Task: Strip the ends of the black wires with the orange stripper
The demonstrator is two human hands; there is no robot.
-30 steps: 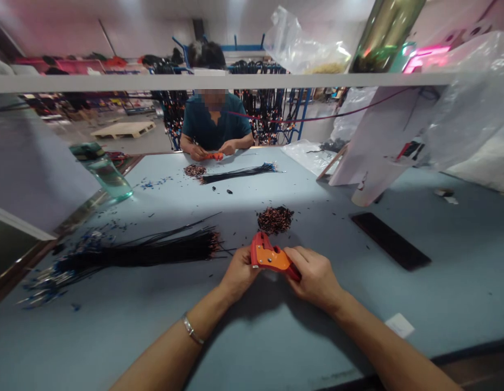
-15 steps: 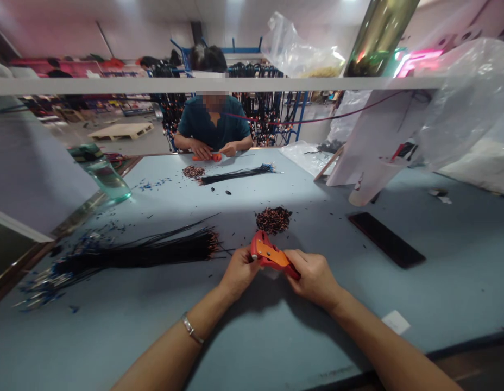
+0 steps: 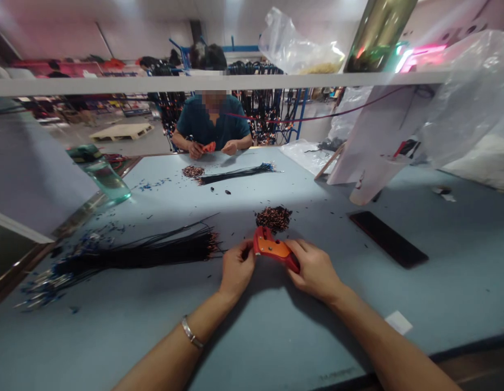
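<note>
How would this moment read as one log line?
right hand: grips orange tool | left hand: at tool's front | nearby: wire bundle, parts pile

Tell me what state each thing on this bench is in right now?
orange tool, gripped in the right hand, nose toward the left hand.
left hand, fingertips pinched at the tool's nose.
black wire bundle, lying loose on the table.
terminal pile, heaped beyond the tool.
black phone, flat, screen dark.
green bottle, standing, capped.
</note>
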